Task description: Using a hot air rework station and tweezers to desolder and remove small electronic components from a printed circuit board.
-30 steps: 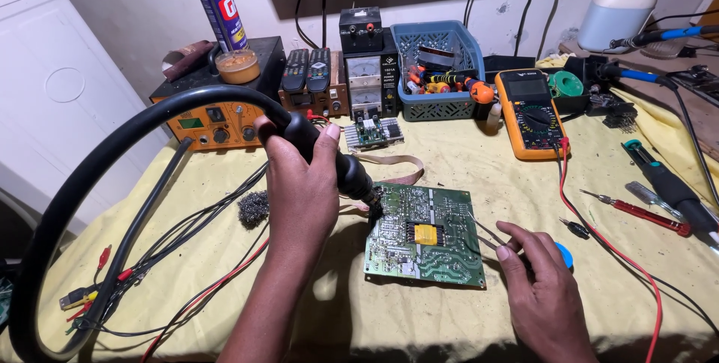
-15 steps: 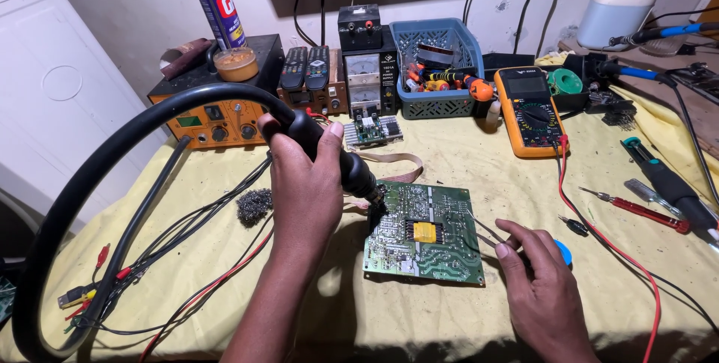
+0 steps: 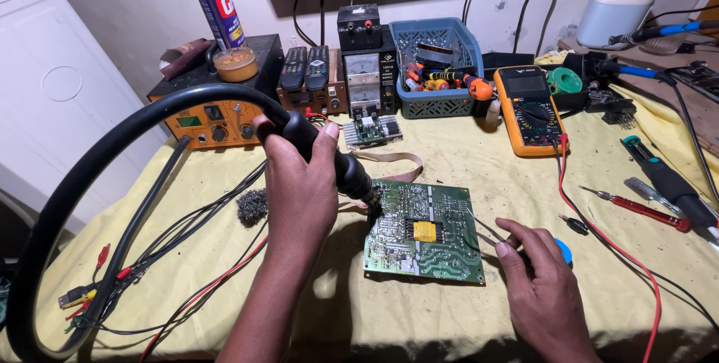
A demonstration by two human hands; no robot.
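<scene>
A person's left hand (image 3: 299, 183) is wrapped tightly around the black handle of a hot-air tool (image 3: 341, 165) at a cluttered electronics table (image 3: 479, 161). Its long axis slopes from about 10 o'clock down to 4 o'clock, with the nozzle pointing at the left edge of a green circuit board (image 3: 427, 232), apparently to keep the heat on one spot. The board lies flat at the centre of the yellow cloth, component side up. The right hand (image 3: 543, 288), at 4 o'clock from the board, pinches thin tweezers (image 3: 487, 230) whose tips reach in over the board's right side, seemingly poised to lift a part. A thick black hose (image 3: 90, 176) loops away to 9 o'clock. An orange multimeter (image 3: 528, 108) rests at 1 o'clock.
</scene>
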